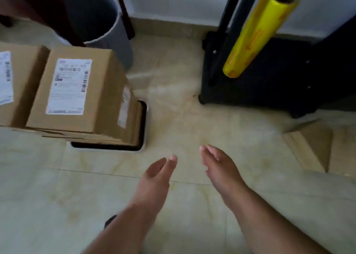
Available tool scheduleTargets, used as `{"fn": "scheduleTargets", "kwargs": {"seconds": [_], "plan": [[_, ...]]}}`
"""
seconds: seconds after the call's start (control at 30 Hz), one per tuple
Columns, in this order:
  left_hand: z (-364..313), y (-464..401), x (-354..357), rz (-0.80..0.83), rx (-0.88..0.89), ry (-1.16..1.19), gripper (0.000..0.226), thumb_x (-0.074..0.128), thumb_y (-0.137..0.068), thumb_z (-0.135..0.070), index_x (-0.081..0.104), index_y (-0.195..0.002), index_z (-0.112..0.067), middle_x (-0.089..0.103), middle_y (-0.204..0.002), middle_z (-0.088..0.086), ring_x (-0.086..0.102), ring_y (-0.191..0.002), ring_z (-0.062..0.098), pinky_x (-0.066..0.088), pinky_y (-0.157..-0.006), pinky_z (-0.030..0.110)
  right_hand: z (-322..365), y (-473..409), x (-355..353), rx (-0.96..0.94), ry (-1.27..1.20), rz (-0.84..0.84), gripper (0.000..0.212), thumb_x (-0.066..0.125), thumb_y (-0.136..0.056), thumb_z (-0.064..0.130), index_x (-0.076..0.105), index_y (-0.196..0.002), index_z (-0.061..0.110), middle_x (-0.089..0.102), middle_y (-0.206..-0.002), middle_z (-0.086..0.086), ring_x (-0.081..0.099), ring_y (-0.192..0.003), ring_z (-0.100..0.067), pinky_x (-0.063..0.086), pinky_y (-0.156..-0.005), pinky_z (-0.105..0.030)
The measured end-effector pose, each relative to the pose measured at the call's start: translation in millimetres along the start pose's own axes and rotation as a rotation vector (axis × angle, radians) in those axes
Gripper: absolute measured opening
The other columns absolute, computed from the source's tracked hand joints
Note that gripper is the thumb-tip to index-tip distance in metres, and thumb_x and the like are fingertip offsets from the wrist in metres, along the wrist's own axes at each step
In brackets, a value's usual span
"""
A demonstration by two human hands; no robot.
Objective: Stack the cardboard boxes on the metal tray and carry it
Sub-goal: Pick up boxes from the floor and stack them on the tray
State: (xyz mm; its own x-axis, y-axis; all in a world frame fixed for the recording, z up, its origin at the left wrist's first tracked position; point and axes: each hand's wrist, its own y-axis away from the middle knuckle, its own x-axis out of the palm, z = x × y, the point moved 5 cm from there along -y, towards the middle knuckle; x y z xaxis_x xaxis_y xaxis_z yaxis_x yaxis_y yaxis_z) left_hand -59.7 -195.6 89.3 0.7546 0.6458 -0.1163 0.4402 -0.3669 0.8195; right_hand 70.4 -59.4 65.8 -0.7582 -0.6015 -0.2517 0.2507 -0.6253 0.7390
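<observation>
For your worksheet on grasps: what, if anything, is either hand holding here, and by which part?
Nothing is held. The left hand and right hand hover open above the floor, clear of the cardboard boxes.

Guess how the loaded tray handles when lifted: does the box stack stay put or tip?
Probably top-heavy: the cardboard boxes stand tall on a shallow metal tray, whose low rim likely won't stop sliding. The tray itself looks rigid, so little flex. Both the left hand and right hand are free for a level two-sided lift.

Metal tray (143, 119) mostly hidden under stacked cardboard boxes (81, 92), left box (17, 80) cut by frame edge, shipping label (70, 86) print blurred and unreadable, yellow roll (256, 36) top cropped, grey bin (107, 28) partly covered.
</observation>
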Motion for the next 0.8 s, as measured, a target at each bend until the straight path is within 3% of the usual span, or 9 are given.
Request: {"fn": "scheduleTargets", "kwargs": {"seconds": [0.1, 0.33, 0.53, 0.67, 0.8], "plan": [[0, -1, 61, 0.026, -0.008, -0.066, 0.106, 0.063, -0.054, -0.09, 0.062, -0.141, -0.029, 0.068, -0.134, -0.013, 0.063, -0.125, 0.013, 0.045, -0.114, 0.046, -27, -11, -67, 0.022, -0.063, -0.075, 0.056, 0.06, -0.096, 0.057, 0.06, -0.142, 0.024, 0.065, -0.139, 0.007, 0.06, -0.127, -0.01, 0.045, -0.114, -0.044], [3, 9, 215, 0.162, 0.027, -0.242, 0.126, 0.063, -0.038, -0.103, 0.059, -0.144, -0.033, 0.064, -0.141, -0.011, 0.058, -0.133, 0.014, 0.043, -0.115, 0.049, -99, -17, -225, 0.132, -0.213, -0.249, 0.063, 0.059, -0.096, 0.058, 0.056, -0.148, 0.022, 0.061, -0.144, 0.002, 0.058, -0.131, -0.014, 0.044, -0.115, -0.044], [13, 23, 353, 0.29, -0.012, -0.385, 0.104, 0.059, -0.055, -0.09, 0.055, -0.146, -0.04, 0.059, -0.146, -0.013, 0.056, -0.135, 0.019, 0.038, -0.119, 0.049, -154, -16, -352, 0.178, -0.275, -0.367, 0.064, 0.058, -0.097, 0.056, 0.052, -0.15, 0.022, 0.061, -0.145, 0.0, 0.058, -0.132, -0.016, 0.044, -0.115, -0.045], [18, 32, 439, 0.36, 0.031, -0.445, 0.092, 0.062, -0.074, -0.081, 0.048, -0.153, -0.035, 0.057, -0.148, -0.009, 0.057, -0.132, 0.021, 0.039, -0.118, 0.045, -182, -20, -431, 0.186, -0.283, -0.465, 0.056, 0.058, -0.1, 0.05, 0.056, -0.147, 0.019, 0.064, -0.138, -0.003, 0.06, -0.126, -0.018, 0.046, -0.113, -0.045], [31, 28, 519, 0.369, 0.07, -0.549, 0.077, 0.06, -0.092, -0.065, 0.039, -0.158, -0.032, 0.049, -0.156, -0.01, 0.055, -0.133, 0.02, 0.039, -0.113, 0.038, -203, -32, -498, 0.194, -0.234, -0.563, 0.056, 0.058, -0.098, 0.046, 0.056, -0.146, 0.016, 0.062, -0.142, 0.001, 0.058, -0.128, -0.016, 0.042, -0.1, -0.03]]}}
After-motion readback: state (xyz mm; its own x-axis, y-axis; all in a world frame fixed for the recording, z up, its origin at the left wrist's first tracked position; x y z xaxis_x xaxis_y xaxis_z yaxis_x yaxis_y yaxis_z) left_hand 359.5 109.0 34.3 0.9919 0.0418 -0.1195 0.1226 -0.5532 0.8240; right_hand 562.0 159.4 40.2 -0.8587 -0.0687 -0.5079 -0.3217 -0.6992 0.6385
